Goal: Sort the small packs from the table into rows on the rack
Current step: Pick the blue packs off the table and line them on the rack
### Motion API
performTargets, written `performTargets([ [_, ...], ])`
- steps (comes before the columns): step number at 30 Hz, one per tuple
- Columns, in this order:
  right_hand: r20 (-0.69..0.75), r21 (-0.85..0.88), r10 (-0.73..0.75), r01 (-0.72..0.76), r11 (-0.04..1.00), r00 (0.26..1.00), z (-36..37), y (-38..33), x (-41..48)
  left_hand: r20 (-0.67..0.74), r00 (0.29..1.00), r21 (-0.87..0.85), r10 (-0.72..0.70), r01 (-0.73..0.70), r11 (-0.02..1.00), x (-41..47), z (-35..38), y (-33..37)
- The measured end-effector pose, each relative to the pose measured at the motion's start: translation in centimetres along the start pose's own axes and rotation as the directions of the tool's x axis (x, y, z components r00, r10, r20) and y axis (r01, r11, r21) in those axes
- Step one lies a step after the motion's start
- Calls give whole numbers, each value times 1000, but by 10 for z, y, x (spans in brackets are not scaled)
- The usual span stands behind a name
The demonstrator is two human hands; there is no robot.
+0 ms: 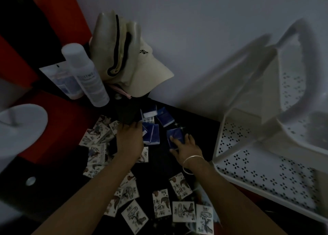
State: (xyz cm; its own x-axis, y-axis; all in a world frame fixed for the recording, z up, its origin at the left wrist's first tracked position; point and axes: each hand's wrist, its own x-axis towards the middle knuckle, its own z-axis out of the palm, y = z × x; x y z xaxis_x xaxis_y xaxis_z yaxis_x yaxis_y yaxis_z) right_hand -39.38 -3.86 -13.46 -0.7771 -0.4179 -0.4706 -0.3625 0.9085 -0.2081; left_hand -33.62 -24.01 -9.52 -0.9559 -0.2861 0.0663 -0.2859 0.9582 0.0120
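Several small packs lie scattered on the dark table (pixel 159 165). White packs with dark prints (pixel 161 205) spread along the near side and in a pile at the left (pixel 99 133). Blue packs (pixel 151 133) cluster at the far middle. My right hand (pixel 186 148), with a bangle on its wrist, grips one blue pack (pixel 174 137), fingers on top and thumb at its near edge. My left hand (pixel 129 138) rests palm down beside the blue cluster, fingertips at a dark object (pixel 126 116); its grasp is hidden. The white perforated rack (pixel 266 174) stands at the right.
A beige cap (pixel 133 60) hangs against the wall at the back. A white bottle (pixel 87 74) and a flat pouch (pixel 58 78) lean at the back left. A pale round object (pixel 21 124) sits at the left over a red surface (pixel 62 114).
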Motion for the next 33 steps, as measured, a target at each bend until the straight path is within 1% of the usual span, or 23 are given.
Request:
performTargets([
  [3,-91,-54,-9,5,999,996,5,-2,-2,95,994,73,-52,45,996,4,3,2],
  [4,-124,-61,-6,-2,998,992,10,-3,-3,103,993,83,-56,47,995,4,3,2],
  [6,-222,-40,-14,5,999,975,16,-7,-8,82,996,41,-47,44,998,4,5,2],
  [7,-278,-16,-23,19,1000,960,17,-7,-10,70,997,-6,-34,35,999,4,7,2],
  [9,-315,77,-25,52,996,949,16,-3,-13,45,999,-153,-3,10,988,3,6,5],
  [10,-315,183,-1,62,981,949,13,0,-14,24,1000,-253,-3,9,968,1,4,8],
  [11,-311,331,55,54,942,949,8,2,-16,5,1000,-362,-18,19,932,-1,-2,12],
  [12,-281,504,146,17,864,949,-1,2,-20,7,999,-480,-47,44,876,-5,-7,15],
  [13,-229,664,232,-22,747,945,-12,1,-25,9,997,-596,-76,66,800,-8,-15,19],
  [14,-164,797,291,-47,602,943,-22,-1,-31,12,995,-697,-98,79,713,-13,-21,23],
  [15,-109,882,318,-56,468,942,-33,-4,-39,27,993,-782,-114,92,616,-17,-28,25],
  [16,-80,929,325,-48,368,942,-44,-7,-49,68,989,-854,-128,124,505,-21,-36,26],
  [17,-92,943,329,-25,333,940,-54,-10,-60,139,981,-910,-138,182,372,-25,-43,28],
  [18,-136,935,326,13,355,936,-62,-11,-70,222,964,-939,-148,252,233,-29,-49,30],
  [20,-272,867,295,101,488,916,-75,-15,-91,400,903,-916,-154,401,-30,-34,-60,33],
  [21,-338,821,269,143,552,902,-80,-17,-101,471,873,-879,-126,453,-150,-38,-66,34],
  [22,-400,774,242,185,605,884,-85,-19,-113,507,858,-846,-86,476,-240,-46,-74,36],
  [23,-441,738,217,214,640,871,-89,-22,-120,528,848,-817,-45,493,-300,-50,-81,37],
  [24,-471,711,198,237,662,860,-93,-24,-126,534,845,-800,-14,500,-331,-54,-87,39],
  [27,-541,646,147,297,703,828,-109,-32,-151,482,876,-822,27,463,-332,-72,-109,45],
  [30,-598,609,99,371,702,795,-133,-38,-183,402,913,-839,66,397,-372,-84,-130,52],
  [33,-654,591,90,432,682,751,-167,-35,-218,323,939,-859,114,342,-381,-98,-157,62],
])
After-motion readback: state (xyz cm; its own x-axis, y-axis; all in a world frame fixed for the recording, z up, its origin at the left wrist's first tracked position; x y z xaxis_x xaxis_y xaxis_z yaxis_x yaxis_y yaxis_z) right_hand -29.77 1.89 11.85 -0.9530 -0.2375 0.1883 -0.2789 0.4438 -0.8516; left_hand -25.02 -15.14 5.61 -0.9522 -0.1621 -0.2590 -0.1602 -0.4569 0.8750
